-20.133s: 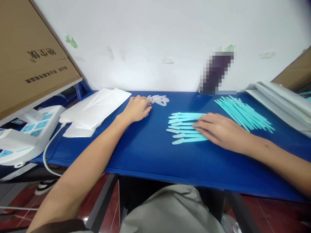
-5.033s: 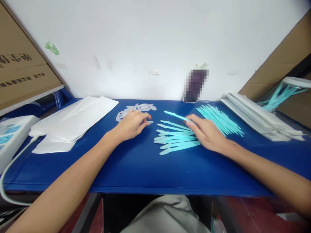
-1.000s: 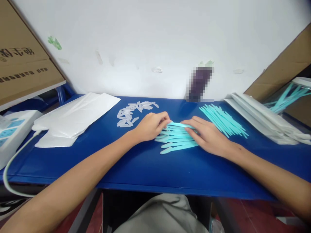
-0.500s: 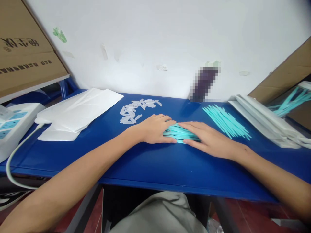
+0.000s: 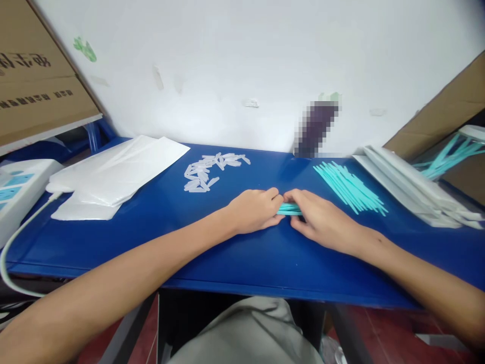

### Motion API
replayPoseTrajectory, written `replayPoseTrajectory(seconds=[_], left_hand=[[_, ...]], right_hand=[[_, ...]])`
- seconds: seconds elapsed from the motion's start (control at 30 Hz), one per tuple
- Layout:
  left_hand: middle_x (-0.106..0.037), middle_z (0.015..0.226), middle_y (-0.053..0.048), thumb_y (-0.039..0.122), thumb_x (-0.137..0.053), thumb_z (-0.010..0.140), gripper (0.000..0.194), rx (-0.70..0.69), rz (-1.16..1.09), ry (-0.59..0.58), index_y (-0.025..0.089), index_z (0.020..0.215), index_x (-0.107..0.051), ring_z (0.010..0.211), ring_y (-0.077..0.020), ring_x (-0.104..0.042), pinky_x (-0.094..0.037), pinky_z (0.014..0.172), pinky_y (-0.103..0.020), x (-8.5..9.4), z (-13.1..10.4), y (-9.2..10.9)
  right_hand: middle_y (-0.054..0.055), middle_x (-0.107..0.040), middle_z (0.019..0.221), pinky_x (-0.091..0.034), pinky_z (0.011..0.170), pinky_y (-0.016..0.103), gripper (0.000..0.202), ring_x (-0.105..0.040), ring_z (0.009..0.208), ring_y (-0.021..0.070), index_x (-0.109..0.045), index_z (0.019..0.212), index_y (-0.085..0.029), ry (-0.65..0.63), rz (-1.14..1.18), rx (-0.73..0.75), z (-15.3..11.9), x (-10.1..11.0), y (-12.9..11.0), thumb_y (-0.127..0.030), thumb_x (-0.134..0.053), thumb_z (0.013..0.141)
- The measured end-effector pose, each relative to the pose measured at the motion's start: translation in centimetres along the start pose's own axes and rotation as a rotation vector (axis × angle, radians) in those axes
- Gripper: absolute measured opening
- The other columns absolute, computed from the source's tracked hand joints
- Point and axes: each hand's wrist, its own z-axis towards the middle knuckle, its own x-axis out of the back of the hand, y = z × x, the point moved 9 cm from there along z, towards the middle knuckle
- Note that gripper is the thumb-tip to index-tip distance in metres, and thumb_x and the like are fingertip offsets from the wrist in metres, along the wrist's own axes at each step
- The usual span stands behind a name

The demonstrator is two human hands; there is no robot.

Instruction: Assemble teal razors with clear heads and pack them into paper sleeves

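Observation:
Both hands are closed around a bundle of thin turquoise strips (image 5: 289, 209) low over the blue table (image 5: 242, 263). My left hand (image 5: 257, 210) wraps the bundle's left part, and my right hand (image 5: 320, 217) grips its right part. Only a short stretch of the strips shows between the fingers; both ends are hidden. Right of my right hand lies a loose pile of similar turquoise strips (image 5: 350, 187). Beyond my left hand is a scatter of small translucent white pieces (image 5: 199, 174).
White sheets or bags (image 5: 113, 172) lie at the left beside a white power strip (image 5: 26, 187) with its cable. A stack of white flat packs (image 5: 413, 187) stands at the right. Cardboard boxes (image 5: 41, 81) flank both sides, and a white wall (image 5: 227, 60) closes the back.
My hands have closed from lying spread over the strips to gripping them. The strips are gathered into a narrower bundle, and my left hand has shifted slightly right.

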Motion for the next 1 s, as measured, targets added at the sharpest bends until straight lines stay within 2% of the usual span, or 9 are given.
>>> replayPoseTrajectory(seconds=[0.17, 0.23, 0.3, 0.4, 0.5, 0.63, 0.73, 0.87, 1.0], left_hand=[[-0.07, 0.099, -0.01, 0.029, -0.04, 0.109, 0.028, -0.148, 0.064, 0.265, 0.014, 0.122, -0.059, 0.088, -0.0218, -0.072, -0.051, 0.068, -0.031, 1.9, -0.6, 1.4], [-0.071, 0.102, -0.009, 0.026, -0.037, 0.108, 0.029, -0.193, 0.062, 0.36, 0.016, 0.122, -0.06, 0.086, -0.0202, -0.071, -0.051, 0.066, -0.03, 2.9, -1.0, 1.6], [-0.072, 0.107, -0.01, 0.03, -0.04, 0.105, 0.03, -0.228, -0.003, 0.481, 0.017, 0.123, -0.061, 0.084, -0.0189, -0.07, -0.05, 0.064, -0.029, 4.5, -1.5, 1.7], [-0.073, 0.104, -0.01, 0.033, -0.047, 0.1, 0.027, -0.206, -0.2, 0.691, 0.018, 0.113, -0.065, 0.082, -0.0179, -0.069, -0.052, 0.065, -0.029, 7.3, -2.0, 1.4], [-0.073, 0.096, -0.007, 0.03, -0.045, 0.102, 0.023, -0.111, -0.402, 0.816, 0.02, 0.102, -0.066, 0.087, -0.0178, -0.069, -0.057, 0.076, -0.031, 9.6, -1.7, 1.0], [-0.073, 0.108, -0.009, 0.034, -0.041, 0.107, 0.03, -0.081, -0.492, 0.817, 0.021, 0.108, -0.068, 0.102, -0.0208, -0.069, -0.058, 0.089, -0.037, 12.0, -1.2, 0.9], [-0.072, 0.114, -0.012, 0.043, -0.04, 0.108, 0.037, -0.081, -0.459, 0.803, 0.021, 0.112, -0.069, 0.108, -0.0242, -0.068, -0.057, 0.089, -0.04, 13.0, -2.1, -0.1], [-0.073, 0.089, -0.008, 0.043, -0.036, 0.11, 0.042, -0.037, -0.454, 0.769, 0.021, 0.098, -0.07, 0.082, -0.0198, -0.067, -0.052, 0.077, -0.037, 12.1, -3.1, -1.9], [-0.055, 0.056, 0.002, 0.04, -0.037, 0.109, 0.048, 0.037, -0.383, 0.687, 0.02, 0.074, -0.064, 0.052, -0.0123, -0.044, -0.044, 0.076, -0.038, 10.1, -2.7, -2.6]], right_hand=[[0.01, -0.065, 0.092, -0.053, 0.079, 0.044, 0.006, -0.063, 0.086, 0.0284, -0.056, 0.094, -0.023, 0.051, -0.061, -0.049, 0.3, -0.5, 0.5, -0.02, -0.051, 0.091], [0.009, -0.064, 0.09, -0.052, 0.074, 0.04, 0.009, -0.063, 0.081, 0.0262, -0.056, 0.087, -0.023, 0.041, -0.001, -0.066, 0.5, -0.5, 0.7, -0.021, -0.05, 0.092], [0.009, -0.068, 0.091, -0.05, 0.07, 0.038, 0.012, -0.065, 0.078, 0.025, -0.06, 0.091, -0.022, 0.045, 0.104, -0.063, 0.6, -0.3, 0.6, -0.022, -0.049, 0.092], [0.006, -0.073, 0.085, -0.049, 0.066, 0.035, 0.018, -0.067, 0.071, 0.0238, -0.065, 0.098, -0.021, 0.051, 0.266, -0.074, 0.6, 0.0, 0.2, -0.023, -0.049, 0.091], [0.003, -0.071, 0.075, -0.049, 0.064, 0.034, 0.018, -0.066, 0.069, 0.0233, -0.067, 0.099, -0.021, 0.066, 0.384, -0.105, 0.7, 0.2, 0.0, -0.025, -0.052, 0.092], [0.003, -0.073, 0.078, -0.05, 0.066, 0.035, 0.018, -0.067, 0.072, 0.0245, -0.068, 0.105, -0.021, 0.12, 0.402, -0.147, 0.5, 0.8, 0.1, -0.029, -0.059, 0.092], [0.003, -0.075, 0.078, -0.049, 0.064, 0.033, 0.017, -0.069, 0.07, 0.0242, -0.07, 0.101, -0.022, 0.05, 0.356, -0.165, 0.3, 0.6, -0.1, -0.035, -0.064, 0.093], [0.001, -0.074, 0.075, -0.042, 0.058, 0.03, 0.015, -0.068, 0.064, 0.0217, -0.07, 0.095, -0.025, -0.186, 0.264, -0.123, -0.1, -0.4, -1.6, -0.039, -0.07, 0.09], [0.0, -0.067, 0.068, -0.036, 0.054, 0.03, 0.014, -0.062, 0.058, 0.0184, -0.058, 0.078, -0.024, -0.361, 0.251, -0.093, -0.7, -1.1, -2.2, -0.025, -0.064, 0.09]])
